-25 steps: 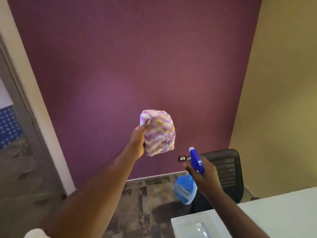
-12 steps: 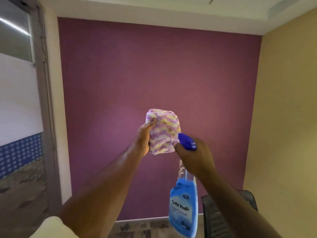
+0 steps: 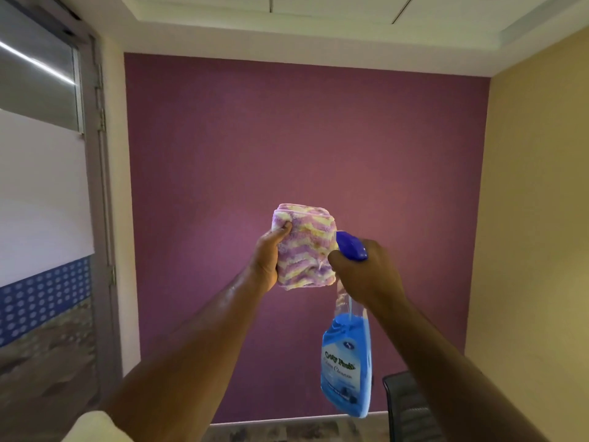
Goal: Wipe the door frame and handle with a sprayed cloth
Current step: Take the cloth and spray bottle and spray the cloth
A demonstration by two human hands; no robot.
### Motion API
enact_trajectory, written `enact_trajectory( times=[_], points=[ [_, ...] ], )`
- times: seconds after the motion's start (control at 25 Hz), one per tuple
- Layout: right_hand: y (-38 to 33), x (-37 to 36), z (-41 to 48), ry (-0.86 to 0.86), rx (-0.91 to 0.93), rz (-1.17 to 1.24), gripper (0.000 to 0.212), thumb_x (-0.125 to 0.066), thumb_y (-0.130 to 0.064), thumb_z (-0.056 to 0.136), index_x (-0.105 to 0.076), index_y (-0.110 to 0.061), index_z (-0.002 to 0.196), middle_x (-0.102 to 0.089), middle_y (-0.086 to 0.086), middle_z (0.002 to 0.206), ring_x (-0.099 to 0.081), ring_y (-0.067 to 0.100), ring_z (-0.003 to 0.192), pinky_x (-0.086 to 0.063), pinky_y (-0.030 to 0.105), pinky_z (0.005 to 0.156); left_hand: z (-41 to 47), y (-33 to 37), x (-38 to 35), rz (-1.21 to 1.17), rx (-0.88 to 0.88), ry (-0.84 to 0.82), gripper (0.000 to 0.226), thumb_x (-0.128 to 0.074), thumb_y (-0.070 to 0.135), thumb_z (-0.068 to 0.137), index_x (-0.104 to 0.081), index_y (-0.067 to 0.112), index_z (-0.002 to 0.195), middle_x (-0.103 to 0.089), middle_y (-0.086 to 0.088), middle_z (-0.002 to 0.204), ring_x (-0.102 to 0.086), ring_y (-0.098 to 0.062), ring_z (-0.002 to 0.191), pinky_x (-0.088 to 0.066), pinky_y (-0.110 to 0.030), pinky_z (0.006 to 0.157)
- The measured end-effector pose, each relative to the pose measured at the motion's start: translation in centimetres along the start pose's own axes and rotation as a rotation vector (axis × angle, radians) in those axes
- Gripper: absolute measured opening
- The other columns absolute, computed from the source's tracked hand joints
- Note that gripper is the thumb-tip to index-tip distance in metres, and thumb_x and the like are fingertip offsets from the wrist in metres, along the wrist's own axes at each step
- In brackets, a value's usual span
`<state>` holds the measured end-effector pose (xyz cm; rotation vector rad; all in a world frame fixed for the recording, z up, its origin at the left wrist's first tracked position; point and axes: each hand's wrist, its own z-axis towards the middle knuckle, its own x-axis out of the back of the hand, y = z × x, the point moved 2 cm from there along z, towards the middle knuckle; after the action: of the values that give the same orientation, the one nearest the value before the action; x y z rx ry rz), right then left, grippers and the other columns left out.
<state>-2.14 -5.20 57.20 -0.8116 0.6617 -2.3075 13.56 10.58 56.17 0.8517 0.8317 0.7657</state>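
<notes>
Cloth (image 3: 304, 250) in raised left hand (image 3: 269, 256), spray bottle (image 3: 347, 355) in right hand (image 3: 366, 272).

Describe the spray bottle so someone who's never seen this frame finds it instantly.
Start at the purple wall filling the middle of the view. In front of it two hands are raised: the left hand grips a folded purple-and-yellow cloth, the right hand the spray bottle. It hangs below that fist, the only clear blue thing, labelled, its dark blue trigger head against the cloth.

Dim, soft indoor light with a brighter patch mid-wall (image 3: 302, 173), a glare streak at upper left, and wide-angle bending at edges.
</notes>
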Motion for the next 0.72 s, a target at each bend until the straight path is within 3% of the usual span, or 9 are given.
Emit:
enact_trajectory(
  times=[0.24,0.6,0.72],
  points=[
    [-1.7,-1.2,-0.5,-0.046,0.097,0.001,0.026,-0.056,-0.040,0.070,-0.044,-0.024,0.054,-0.043,-0.013,0.044,-0.037,0.008,0.040,-0.035,0.026,0.045,-0.5,0.0,-0.6,-0.010,0.009,0.009,0.051,-0.069,0.045,0.093,-0.068,0.011,0.131,-0.077,-0.018,0.122,-0.077,-0.034,0.104,-0.064,-0.041,0.075],
    [-1.9,-2.1,-0.9,-0.053,0.096,0.001,0.028,-0.055,-0.044,0.073,-0.048,-0.024,0.055,-0.042,-0.009,0.041,-0.041,0.008,0.041,-0.042,0.027,0.046,-0.7,-0.8,-0.5,0.009,-0.002,-0.008,0.051,-0.064,0.047,0.099,-0.065,0.012,0.135,-0.076,-0.016,0.125,-0.076,-0.031,0.109,-0.064,-0.041,0.079],
    [-1.1,-2.4,-1.6,-0.078,0.110,-0.007,0.027,-0.056,-0.042,0.074,-0.051,-0.020,0.059,-0.043,-0.007,0.046,-0.042,0.010,0.045,-0.046,0.034,0.048,-0.4,-0.8,-0.3,0.000,-0.015,0.019,0.052,-0.067,0.048,0.095,-0.066,0.013,0.133,-0.077,-0.015,0.124,-0.076,-0.032,0.109,-0.064,-0.040,0.079]
  ],
)
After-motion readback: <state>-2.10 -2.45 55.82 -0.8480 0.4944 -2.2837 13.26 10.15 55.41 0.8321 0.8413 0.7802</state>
